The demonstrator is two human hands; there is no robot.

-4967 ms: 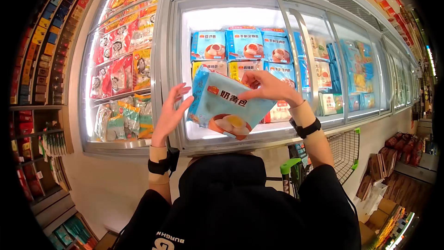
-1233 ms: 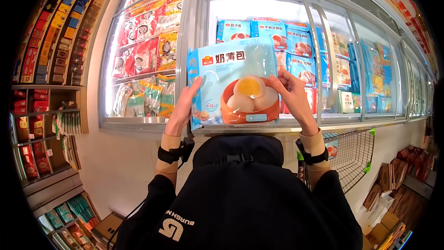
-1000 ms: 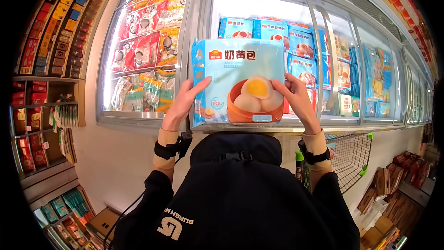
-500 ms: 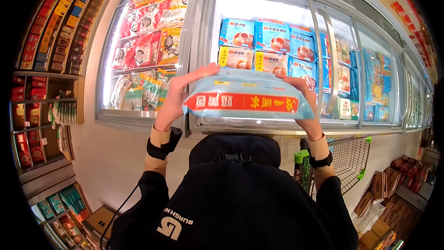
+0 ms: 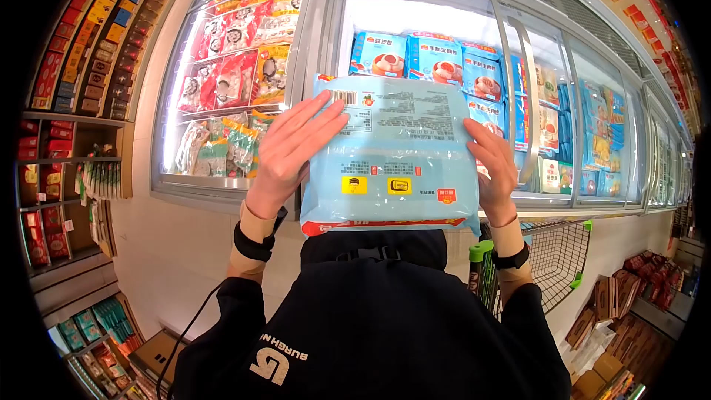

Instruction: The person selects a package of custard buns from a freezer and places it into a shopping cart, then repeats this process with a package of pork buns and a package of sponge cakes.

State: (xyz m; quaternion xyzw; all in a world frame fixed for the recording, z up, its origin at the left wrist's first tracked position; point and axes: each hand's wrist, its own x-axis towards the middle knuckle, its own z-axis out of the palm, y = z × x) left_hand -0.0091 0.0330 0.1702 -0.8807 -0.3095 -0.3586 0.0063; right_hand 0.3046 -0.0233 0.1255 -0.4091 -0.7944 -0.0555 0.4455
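A light blue plastic bag of frozen buns (image 5: 396, 152) is held up in front of my chest. Its printed back, with a barcode at the upper left, faces me, and a red strip runs along its lower edge. My left hand (image 5: 296, 144) grips the left side, fingers laid over the corner by the barcode. On the opposite side my right hand (image 5: 494, 167) clasps the edge, fingertips on the printed face. Behind the bag, blue bun packages (image 5: 435, 59) stand in the lit freezer (image 5: 415, 11), partly hidden by it.
A sliding glass door with a grey handle (image 5: 527, 104) is at the freezer's right. Bagged frozen foods (image 5: 237, 67) fill the left section. Near my right forearm is a wire shopping cart (image 5: 555, 259) with green corners. Shelves of boxes (image 5: 89, 44) line the far left.
The bag has tilted from its red-strip side toward its printed back and come lower, nearer my chest. Both hands have shifted along its sides and still hold it.
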